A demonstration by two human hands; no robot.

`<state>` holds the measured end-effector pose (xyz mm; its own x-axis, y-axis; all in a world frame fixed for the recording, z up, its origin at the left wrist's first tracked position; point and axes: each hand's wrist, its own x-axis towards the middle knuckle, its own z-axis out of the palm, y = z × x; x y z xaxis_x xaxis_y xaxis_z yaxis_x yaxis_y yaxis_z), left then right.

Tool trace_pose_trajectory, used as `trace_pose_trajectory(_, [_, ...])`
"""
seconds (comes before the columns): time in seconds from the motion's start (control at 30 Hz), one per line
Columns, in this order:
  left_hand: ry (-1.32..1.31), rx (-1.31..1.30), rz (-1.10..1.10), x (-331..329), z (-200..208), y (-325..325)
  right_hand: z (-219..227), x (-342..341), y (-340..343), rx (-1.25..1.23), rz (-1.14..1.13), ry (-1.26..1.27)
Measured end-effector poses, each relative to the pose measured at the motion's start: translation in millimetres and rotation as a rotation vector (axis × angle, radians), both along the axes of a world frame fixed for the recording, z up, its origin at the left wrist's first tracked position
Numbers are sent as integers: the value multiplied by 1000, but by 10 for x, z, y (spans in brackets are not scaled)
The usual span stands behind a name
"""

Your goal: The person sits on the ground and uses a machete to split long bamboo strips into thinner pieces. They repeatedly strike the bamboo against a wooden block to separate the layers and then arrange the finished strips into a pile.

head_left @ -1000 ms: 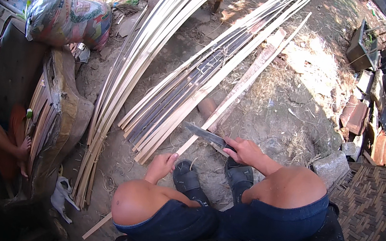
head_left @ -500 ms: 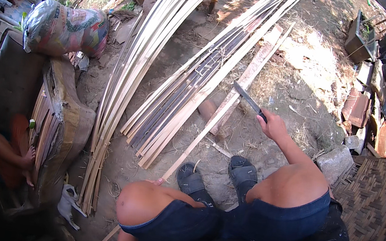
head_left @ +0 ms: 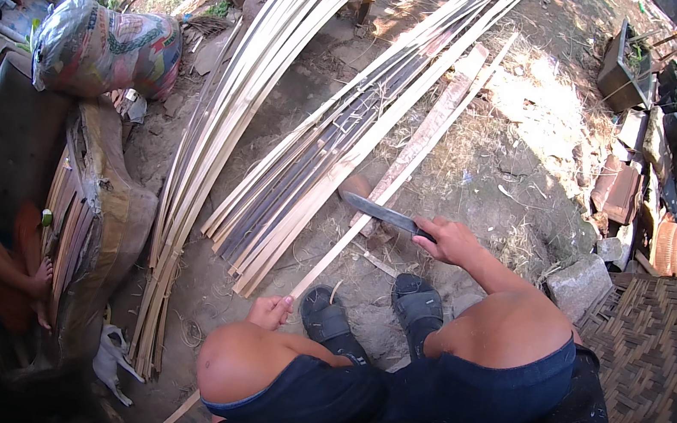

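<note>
My left hand (head_left: 269, 311) is closed on a long pale bamboo strip (head_left: 325, 267) just beyond my left knee. The strip runs away from me to the far right, passing over a flat brown board (head_left: 438, 130). My right hand (head_left: 448, 241) grips the dark handle of a long knife (head_left: 380, 212). Its blade points left and lies across the strip, near the board's close end. Whether the edge touches the strip I cannot tell. To the left of the strip lies a bundle of light and dark strips (head_left: 318, 170).
Another pile of pale strips (head_left: 225, 126) lies further left. A stuffed patterned sack (head_left: 106, 49) rests behind a worn seat (head_left: 116, 224). A person (head_left: 7, 260) sits at the left, near a small white animal (head_left: 112, 363). Stone blocks (head_left: 577, 284) and woven matting (head_left: 651, 359) are at the right.
My right hand has drawn closer to me, and the knife has slid down along the strip, turning more level. More of my left hand shows from behind the knee.
</note>
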<state>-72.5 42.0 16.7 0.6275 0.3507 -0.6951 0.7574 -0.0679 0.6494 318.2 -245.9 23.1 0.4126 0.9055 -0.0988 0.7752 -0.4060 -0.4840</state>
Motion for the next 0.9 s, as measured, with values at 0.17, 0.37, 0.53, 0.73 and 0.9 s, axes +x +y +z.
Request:
trace_pose_trajectory(0.17, [145, -3, 57, -434, 142, -35, -169, 602, -238, 26, -461, 140])
trace_pose_trajectory(0.37, [166, 55, 53, -604, 191, -83, -225, 373, -138, 130, -383, 29])
trace_pose_trajectory(0.53, [-25, 336, -100, -101, 152, -222, -210, 704, -129, 46, -626, 36])
trace_pose_trajectory(0.73, [-235, 639, -277, 1128, 244, -437, 231, -657, 125, -12, 84, 163])
trace_pose_trajectory(0.9, [-204, 676, -318, 894, 116, -322, -249, 571, -261, 111, -512, -53])
